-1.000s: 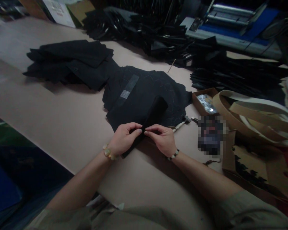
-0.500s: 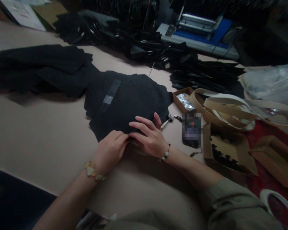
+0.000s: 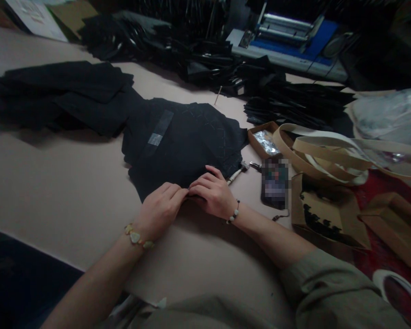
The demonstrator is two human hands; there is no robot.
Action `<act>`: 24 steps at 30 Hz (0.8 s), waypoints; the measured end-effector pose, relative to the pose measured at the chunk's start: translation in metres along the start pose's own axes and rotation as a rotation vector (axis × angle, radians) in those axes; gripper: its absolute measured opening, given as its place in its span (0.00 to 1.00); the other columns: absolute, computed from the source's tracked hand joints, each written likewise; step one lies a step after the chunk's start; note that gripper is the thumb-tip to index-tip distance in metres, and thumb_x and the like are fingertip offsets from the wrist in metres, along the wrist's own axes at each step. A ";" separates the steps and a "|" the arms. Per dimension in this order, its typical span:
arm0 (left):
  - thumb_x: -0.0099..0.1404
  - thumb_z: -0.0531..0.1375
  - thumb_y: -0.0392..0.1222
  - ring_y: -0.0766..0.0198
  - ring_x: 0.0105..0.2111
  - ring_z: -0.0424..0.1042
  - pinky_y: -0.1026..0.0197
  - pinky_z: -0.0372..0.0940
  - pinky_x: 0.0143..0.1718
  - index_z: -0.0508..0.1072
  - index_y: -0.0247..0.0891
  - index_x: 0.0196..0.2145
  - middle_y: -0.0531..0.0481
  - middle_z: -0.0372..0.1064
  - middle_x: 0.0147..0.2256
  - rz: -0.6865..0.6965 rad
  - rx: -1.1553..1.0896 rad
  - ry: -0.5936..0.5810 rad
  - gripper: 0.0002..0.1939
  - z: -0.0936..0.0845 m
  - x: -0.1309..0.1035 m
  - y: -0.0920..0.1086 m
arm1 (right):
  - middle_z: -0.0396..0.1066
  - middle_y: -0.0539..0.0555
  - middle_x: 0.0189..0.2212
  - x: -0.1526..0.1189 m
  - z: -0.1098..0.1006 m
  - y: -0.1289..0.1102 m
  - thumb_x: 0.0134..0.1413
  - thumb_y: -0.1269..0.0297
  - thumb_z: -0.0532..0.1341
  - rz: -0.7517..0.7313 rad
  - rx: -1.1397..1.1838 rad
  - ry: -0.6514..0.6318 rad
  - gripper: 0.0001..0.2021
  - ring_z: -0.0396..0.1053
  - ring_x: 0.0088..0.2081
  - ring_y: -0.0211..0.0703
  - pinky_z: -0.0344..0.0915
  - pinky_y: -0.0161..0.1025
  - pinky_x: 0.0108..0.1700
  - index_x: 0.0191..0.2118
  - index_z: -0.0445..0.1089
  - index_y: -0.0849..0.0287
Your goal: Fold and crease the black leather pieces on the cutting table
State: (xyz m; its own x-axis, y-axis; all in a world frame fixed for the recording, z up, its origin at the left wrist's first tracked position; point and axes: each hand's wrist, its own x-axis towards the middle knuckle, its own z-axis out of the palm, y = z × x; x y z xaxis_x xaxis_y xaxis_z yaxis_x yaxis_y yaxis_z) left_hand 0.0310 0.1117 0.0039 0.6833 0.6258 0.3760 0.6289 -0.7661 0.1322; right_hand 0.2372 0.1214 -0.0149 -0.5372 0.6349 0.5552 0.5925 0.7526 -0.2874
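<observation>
A stack of black fabric pieces (image 3: 188, 141) lies on the table before me, its top piece marked with faint stitched or chalked lines. Across its upper left runs a dark strip with a shiny grey patch (image 3: 155, 139). My left hand (image 3: 162, 203) pinches the near edge of the fabric between thumb and fingers. Beside it, my right hand (image 3: 212, 193) closes on the same edge, fingertips almost touching the left ones. Whether a smaller item sits between the fingertips is hidden. Just beyond the right hand lies a small light-handled tool (image 3: 235, 176), partly covered by the stack.
More black fabric (image 3: 71, 98) is heaped at left, with further piles (image 3: 219, 68) along the back. To the right are a phone (image 3: 276, 183), a small box with shiny contents (image 3: 265, 140), coiled beige tape (image 3: 322, 153), an open cardboard box (image 3: 329, 214) and a white roll (image 3: 397, 292).
My right hand's raised, spread fingers have come down and closed on the fabric edge beside my left hand. The left hand keeps its pinch. The view has shifted slightly.
</observation>
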 end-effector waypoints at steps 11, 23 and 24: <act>0.62 0.64 0.36 0.61 0.34 0.69 0.59 0.65 0.39 0.73 0.38 0.38 0.49 0.75 0.33 0.041 0.015 0.330 0.06 -0.010 -0.001 -0.002 | 0.79 0.44 0.35 0.000 -0.010 -0.004 0.55 0.69 0.65 -0.112 -0.048 0.285 0.05 0.69 0.35 0.39 0.58 0.49 0.57 0.36 0.72 0.51; 0.64 0.61 0.32 0.63 0.33 0.70 0.59 0.64 0.39 0.75 0.39 0.40 0.49 0.77 0.33 0.084 0.043 0.315 0.08 -0.011 0.000 -0.004 | 0.78 0.43 0.36 -0.004 -0.007 0.001 0.57 0.69 0.64 -0.124 -0.046 0.276 0.06 0.68 0.35 0.40 0.58 0.51 0.55 0.36 0.73 0.47; 0.64 0.60 0.32 0.63 0.33 0.70 0.59 0.64 0.39 0.76 0.39 0.40 0.50 0.77 0.33 0.092 0.045 0.305 0.08 -0.011 -0.001 -0.004 | 0.78 0.43 0.36 -0.004 -0.007 0.001 0.57 0.69 0.64 -0.121 -0.027 0.262 0.07 0.68 0.36 0.41 0.58 0.52 0.56 0.37 0.73 0.46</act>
State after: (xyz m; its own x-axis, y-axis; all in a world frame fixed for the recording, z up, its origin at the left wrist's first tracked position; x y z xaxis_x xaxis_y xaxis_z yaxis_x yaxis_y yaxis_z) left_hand 0.0239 0.1126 0.0136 0.6000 0.4765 0.6426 0.5901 -0.8059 0.0466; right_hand 0.2441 0.1182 -0.0120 -0.4334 0.4715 0.7680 0.5513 0.8129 -0.1880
